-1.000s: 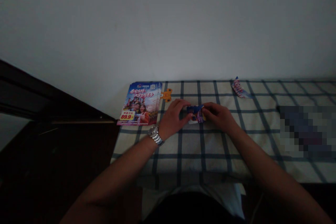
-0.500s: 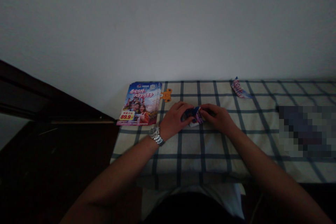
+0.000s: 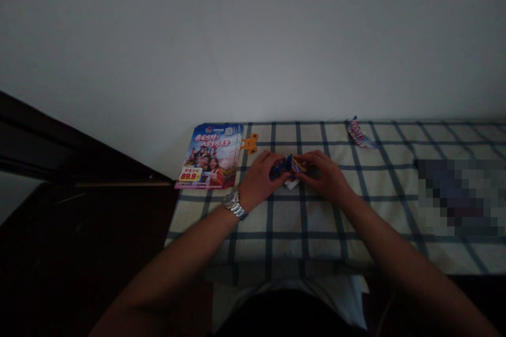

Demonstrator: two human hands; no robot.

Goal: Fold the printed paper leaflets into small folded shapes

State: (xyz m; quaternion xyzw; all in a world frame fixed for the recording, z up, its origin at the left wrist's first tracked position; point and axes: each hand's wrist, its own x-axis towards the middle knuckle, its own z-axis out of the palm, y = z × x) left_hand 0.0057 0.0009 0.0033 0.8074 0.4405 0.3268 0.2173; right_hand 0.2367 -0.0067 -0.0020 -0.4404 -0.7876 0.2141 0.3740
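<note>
Both of my hands meet over a small folded piece of printed paper (image 3: 291, 167), blue with colourful print, lying on a checked cloth (image 3: 316, 221). My left hand (image 3: 260, 179), with a metal watch at the wrist, pinches its left side with closed fingers. My right hand (image 3: 322, 175) pinches its right side, fingers curled over it. A white corner of the paper shows below the fingers.
A stack of printed flyers (image 3: 210, 155) lies at the cloth's far left corner, with a small orange figure (image 3: 250, 142) beside it. Another folded paper piece (image 3: 359, 132) lies near the wall at the back right. A dark wooden surface (image 3: 79, 231) is on the left.
The paper piece has been folded smaller and more bunched between my fingers. Both hands have drawn closer together and shifted slightly left.
</note>
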